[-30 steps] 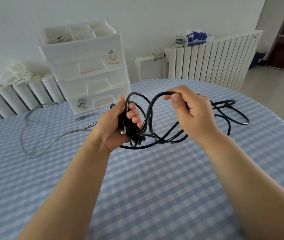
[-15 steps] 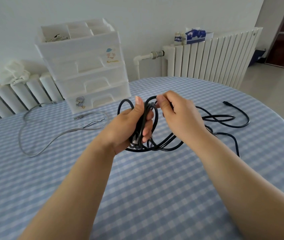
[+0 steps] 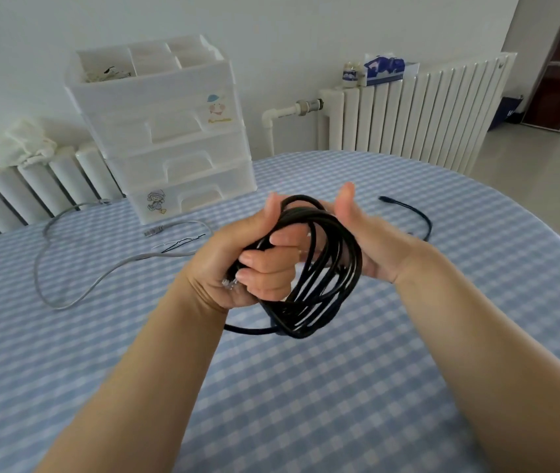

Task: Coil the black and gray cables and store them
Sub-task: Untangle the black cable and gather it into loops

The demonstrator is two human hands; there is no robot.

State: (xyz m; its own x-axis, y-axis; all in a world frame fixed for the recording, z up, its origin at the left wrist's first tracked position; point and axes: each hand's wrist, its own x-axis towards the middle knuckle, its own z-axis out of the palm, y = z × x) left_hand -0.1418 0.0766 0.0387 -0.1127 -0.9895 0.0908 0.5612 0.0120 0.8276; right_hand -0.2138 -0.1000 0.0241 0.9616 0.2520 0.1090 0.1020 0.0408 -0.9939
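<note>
Behind checked tablecloth [image 3: 306, 404], white radiators [image 3: 418, 121].

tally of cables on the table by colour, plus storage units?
Black cable, mostly coiled, left hand gripping it, right hand against the loops: 1
Gray cable, lying loose on the tablecloth: 1
White drawer unit: 1
Total: 3
</note>
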